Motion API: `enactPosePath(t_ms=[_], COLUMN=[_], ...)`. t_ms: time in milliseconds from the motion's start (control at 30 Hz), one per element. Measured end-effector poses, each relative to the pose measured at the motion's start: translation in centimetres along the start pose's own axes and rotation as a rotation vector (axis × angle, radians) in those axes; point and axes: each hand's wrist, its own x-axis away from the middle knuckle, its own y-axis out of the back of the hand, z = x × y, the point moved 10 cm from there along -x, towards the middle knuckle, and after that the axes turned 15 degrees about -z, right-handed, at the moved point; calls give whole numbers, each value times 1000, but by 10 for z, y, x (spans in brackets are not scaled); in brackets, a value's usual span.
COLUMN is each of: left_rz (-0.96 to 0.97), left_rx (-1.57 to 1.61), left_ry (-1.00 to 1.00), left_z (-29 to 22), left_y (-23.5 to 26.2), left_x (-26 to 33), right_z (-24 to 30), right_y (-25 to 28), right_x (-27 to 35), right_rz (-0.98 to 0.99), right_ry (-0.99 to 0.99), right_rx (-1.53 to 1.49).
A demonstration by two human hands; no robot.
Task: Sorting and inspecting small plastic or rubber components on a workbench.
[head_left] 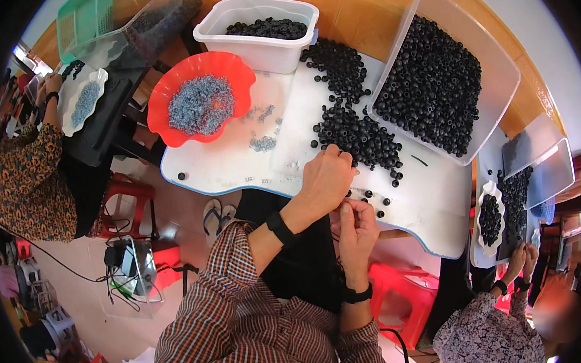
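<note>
My left hand [325, 178] rests knuckles-up on the white board [236, 161], its fingers curled at the edge of a heap of small black rings [357, 134]; what the fingers hold is hidden. My right hand [358, 227] sits just below the board's near edge, fingertips pinched together on something too small to make out. A few loose black rings [377, 203] lie between the two hands. A red scalloped dish [166, 99] with small blue-grey pieces [201, 106] stands at the board's left.
A clear tray [503, 68] full of black rings lies at the right, a white tub [256, 47] of them at the back. A person in patterned clothes [24, 178] works at left, another [492, 329] at lower right. Red stools [404, 294] stand below.
</note>
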Motion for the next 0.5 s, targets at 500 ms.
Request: enactPosePath(t_ms=[500], left_rz=[234], left_rx=[1066], left_ry=[796], left_z=[51], left_y=[3], left_x=[35], right_z=[28], right_y=[-11], right_x=[5], right_rz=[-18], right_ry=[130], right_rx=[-45])
